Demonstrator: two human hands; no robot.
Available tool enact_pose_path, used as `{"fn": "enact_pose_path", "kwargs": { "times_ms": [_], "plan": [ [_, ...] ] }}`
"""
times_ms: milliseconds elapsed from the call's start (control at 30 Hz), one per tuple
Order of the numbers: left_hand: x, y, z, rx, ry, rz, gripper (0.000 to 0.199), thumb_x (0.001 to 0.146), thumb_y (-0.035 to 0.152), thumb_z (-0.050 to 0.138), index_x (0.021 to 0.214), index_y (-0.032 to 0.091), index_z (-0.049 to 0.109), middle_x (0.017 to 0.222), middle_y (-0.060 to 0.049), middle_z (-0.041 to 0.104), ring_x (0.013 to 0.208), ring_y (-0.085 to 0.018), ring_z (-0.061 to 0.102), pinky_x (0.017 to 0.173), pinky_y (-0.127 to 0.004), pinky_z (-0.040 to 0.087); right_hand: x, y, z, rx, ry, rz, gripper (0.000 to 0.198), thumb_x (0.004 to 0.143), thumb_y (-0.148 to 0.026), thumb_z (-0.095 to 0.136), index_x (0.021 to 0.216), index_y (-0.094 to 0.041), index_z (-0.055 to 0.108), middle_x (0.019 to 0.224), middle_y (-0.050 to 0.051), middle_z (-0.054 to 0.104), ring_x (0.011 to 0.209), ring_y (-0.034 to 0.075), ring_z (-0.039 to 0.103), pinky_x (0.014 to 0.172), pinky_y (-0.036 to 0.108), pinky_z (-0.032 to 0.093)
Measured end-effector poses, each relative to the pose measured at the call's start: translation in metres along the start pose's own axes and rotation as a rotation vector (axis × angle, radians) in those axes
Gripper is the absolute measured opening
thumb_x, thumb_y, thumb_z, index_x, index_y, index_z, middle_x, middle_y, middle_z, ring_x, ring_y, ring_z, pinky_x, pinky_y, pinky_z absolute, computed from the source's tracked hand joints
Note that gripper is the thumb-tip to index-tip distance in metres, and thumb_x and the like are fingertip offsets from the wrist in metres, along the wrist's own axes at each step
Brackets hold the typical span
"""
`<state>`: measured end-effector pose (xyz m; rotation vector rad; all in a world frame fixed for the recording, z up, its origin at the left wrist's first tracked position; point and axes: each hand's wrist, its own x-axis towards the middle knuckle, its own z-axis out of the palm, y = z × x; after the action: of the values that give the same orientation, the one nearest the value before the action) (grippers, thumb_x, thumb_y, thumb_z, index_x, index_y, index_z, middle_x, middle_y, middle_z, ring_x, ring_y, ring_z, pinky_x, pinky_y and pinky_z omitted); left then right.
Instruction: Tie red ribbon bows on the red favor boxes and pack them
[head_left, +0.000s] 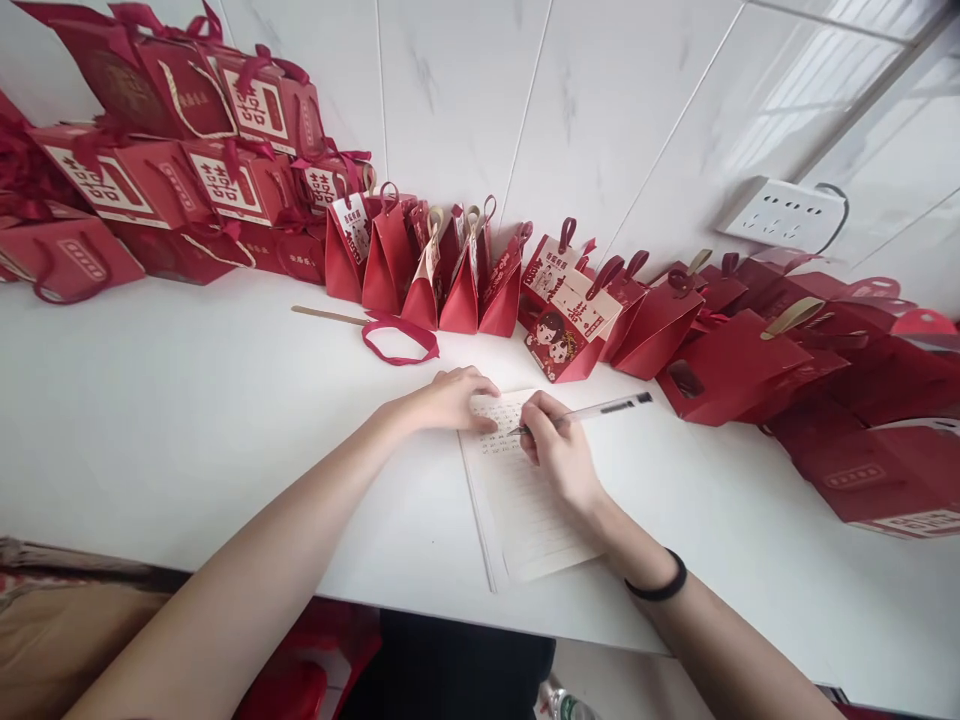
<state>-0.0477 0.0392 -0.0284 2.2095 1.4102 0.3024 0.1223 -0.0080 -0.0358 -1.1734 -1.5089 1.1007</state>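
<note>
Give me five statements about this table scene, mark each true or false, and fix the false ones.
1. The right hand holds a pen. True.
2. The left hand grips the red ribbon loop. False: the left hand is at the lined paper, and the loop lies apart on the table.
3. A black band circles the right wrist. True.
4. The lined paper is blank. False: rows of writing show near its top.
5. Red gift boxes line the tiled wall. True.

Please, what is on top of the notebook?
Part of the left hand, and the right hand holding a pen. Handwriting shows on the notebook; anything beneath the hands is covered.
</note>
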Motion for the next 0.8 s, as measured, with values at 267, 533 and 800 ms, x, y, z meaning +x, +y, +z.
{"fn": "enact_pose_path", "kwargs": {
  "times_ms": [267, 533, 800],
  "plan": [
    [0.002, 0.002, -0.002, 0.026, -0.038, 0.002, 0.047, 0.07, 0.047, 0.062, 0.113, 0.028, 0.057, 0.123, -0.002, 0.051, 0.112, -0.023, 0.048, 0.099, -0.036, 0.034, -0.002, 0.011, 0.011, -0.286, 0.016, -0.014, 0.033, 0.073, -0.038, 0.054, 0.053, -0.019, 0.035, 0.049, -0.005, 0.036, 0.05, 0.01, 0.033, 0.047, 0.022, 0.027],
    [0.002, 0.001, -0.001, 0.021, -0.066, 0.014, 0.054, 0.066, 0.049, 0.064, 0.116, 0.029, 0.055, 0.123, -0.002, 0.049, 0.116, -0.024, 0.043, 0.101, -0.037, 0.03, -0.003, 0.011, 0.012, -0.359, -0.028, -0.038, 0.028, 0.069, -0.03, 0.049, 0.051, -0.019, 0.031, 0.047, -0.006, 0.031, 0.048, 0.008, 0.028, 0.044, 0.021, 0.022],
    [0.002, 0.002, 0.0, 0.016, -0.066, 0.014, 0.057, 0.065, 0.051, 0.063, 0.116, 0.028, 0.055, 0.122, -0.002, 0.049, 0.116, -0.025, 0.042, 0.101, -0.036, 0.029, -0.004, 0.012, 0.012, -0.385, -0.025, -0.022, 0.027, 0.067, -0.028, 0.048, 0.051, -0.019, 0.029, 0.048, -0.006, 0.029, 0.049, 0.008, 0.027, 0.045, 0.021, 0.023]
  ]
}}
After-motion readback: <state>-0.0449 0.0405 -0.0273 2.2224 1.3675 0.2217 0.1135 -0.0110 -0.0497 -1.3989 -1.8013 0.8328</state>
